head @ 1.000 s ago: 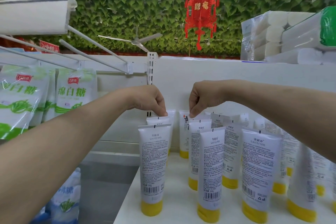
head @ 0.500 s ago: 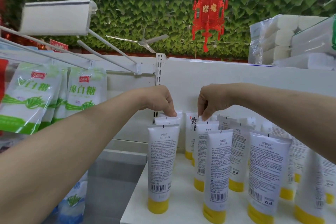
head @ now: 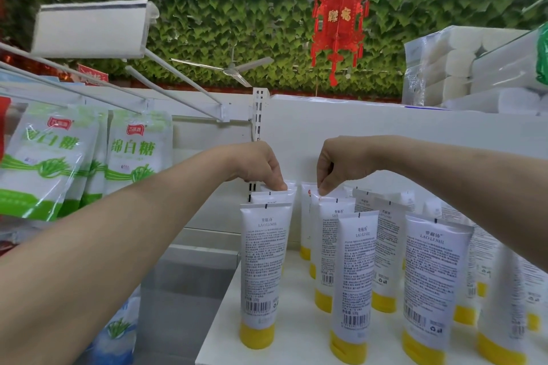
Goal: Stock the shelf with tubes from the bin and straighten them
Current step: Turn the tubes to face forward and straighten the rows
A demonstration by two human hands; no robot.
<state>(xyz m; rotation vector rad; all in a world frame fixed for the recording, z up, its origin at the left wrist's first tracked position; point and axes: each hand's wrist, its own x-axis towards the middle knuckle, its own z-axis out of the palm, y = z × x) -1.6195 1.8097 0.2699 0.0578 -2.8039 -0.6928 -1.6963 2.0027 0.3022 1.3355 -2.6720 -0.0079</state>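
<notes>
Head view: a white shelf (head: 296,335) runs along a white back panel, and it carries rows of white tubes (head: 262,270) standing on their yellow caps, printed backs toward the camera. Above and behind hangs a wall of green leaves (head: 207,24) (plastic ones, by the look), with a red paper lantern (head: 338,18) and a ceiling fan (head: 228,68) in front of it. Sugar bags (head: 136,154) hang on peg hooks to the left of the shelf. Wrapped packs of paper rolls (head: 439,65) are stacked on top at the right.

Both hands reach in from the near side to the back of the shelf, knuckles up and fingers curled downward. The left hand (head: 261,167) pinches the crimped top of the left rear tube (head: 292,187), at the back of the leftmost row. The right hand (head: 338,163) pinches the top edge of the right rear tube (head: 314,216) in the next row. The two hands are near each other but apart. The front tubes of both rows stand upright below the forearms, untouched.
</notes>
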